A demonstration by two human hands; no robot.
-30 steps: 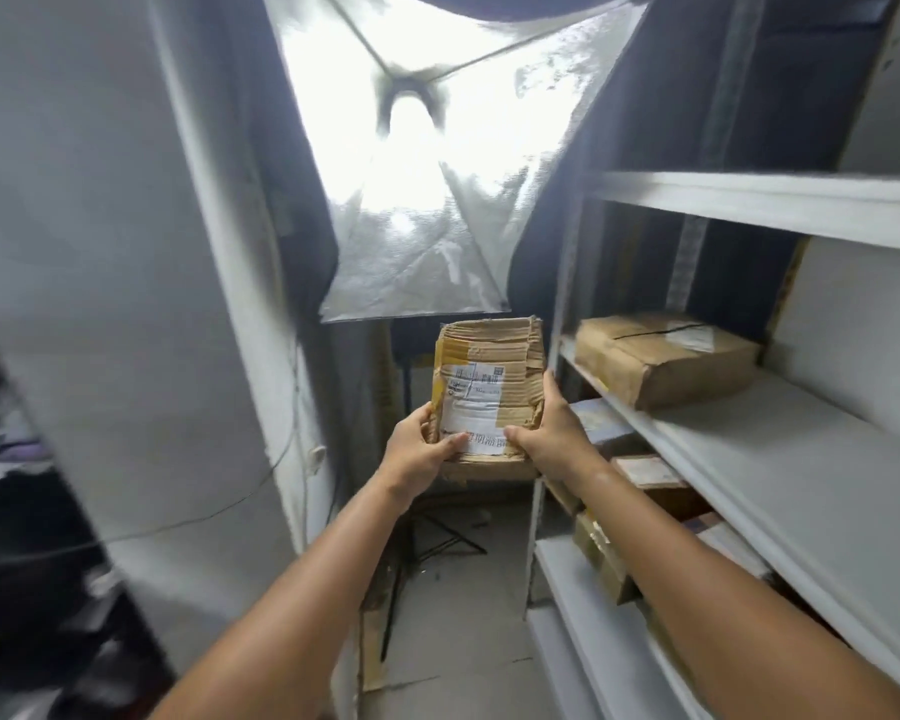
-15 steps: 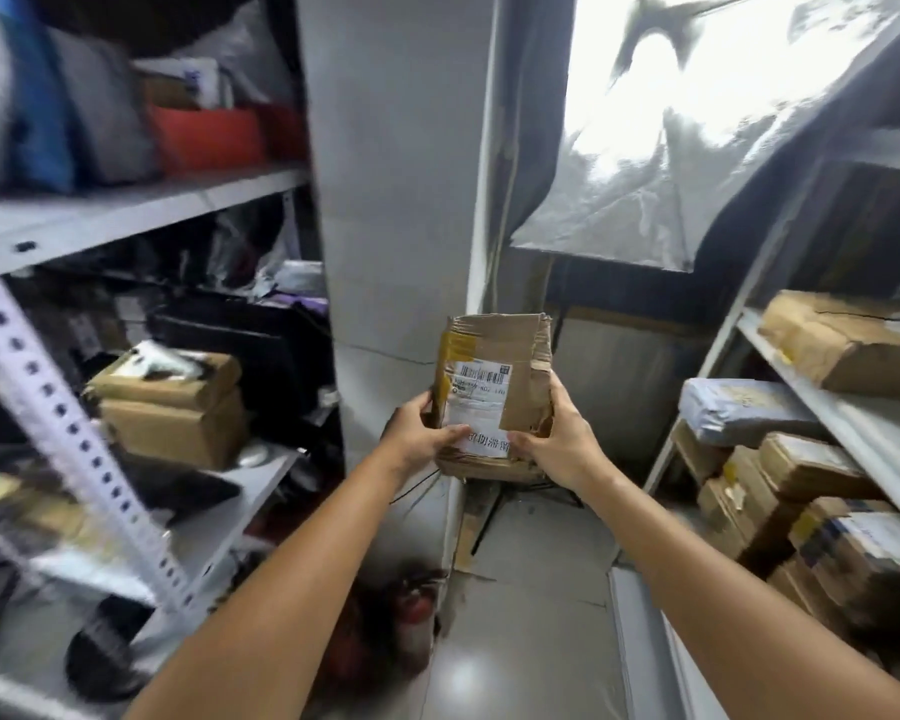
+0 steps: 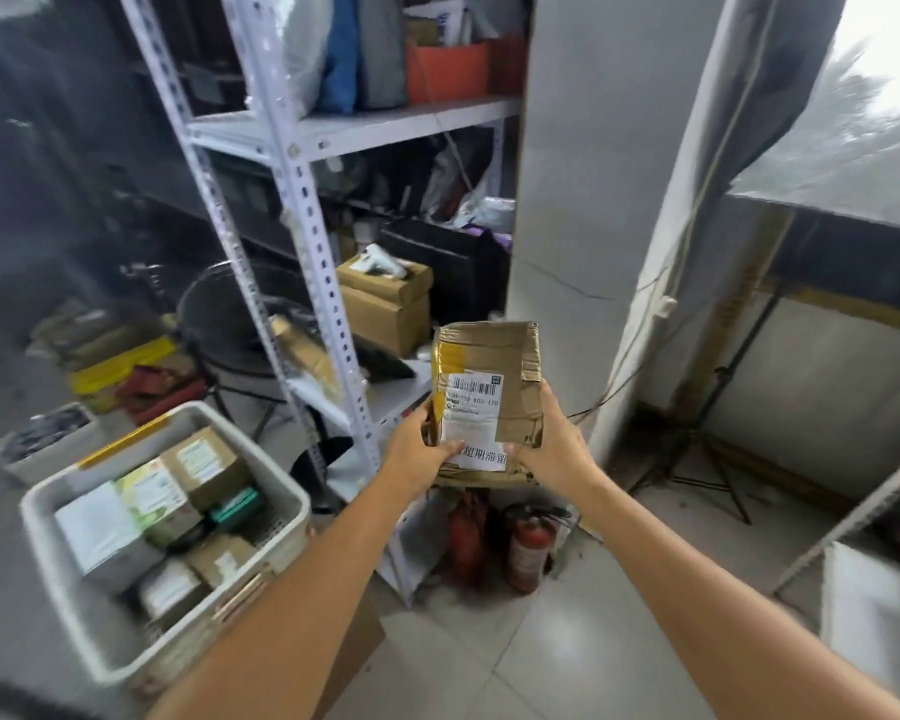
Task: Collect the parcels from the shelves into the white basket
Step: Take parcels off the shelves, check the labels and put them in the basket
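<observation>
Fingers of left hand and right hand still clasp the parcel — turning brings the white basket into view, nearby.

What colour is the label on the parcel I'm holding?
White with black print; the label shows best in the head view.

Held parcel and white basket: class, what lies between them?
In the head view, the perforated white shelf upright stands between the parcel and the white basket, and the left forearm crosses the gap.
</observation>
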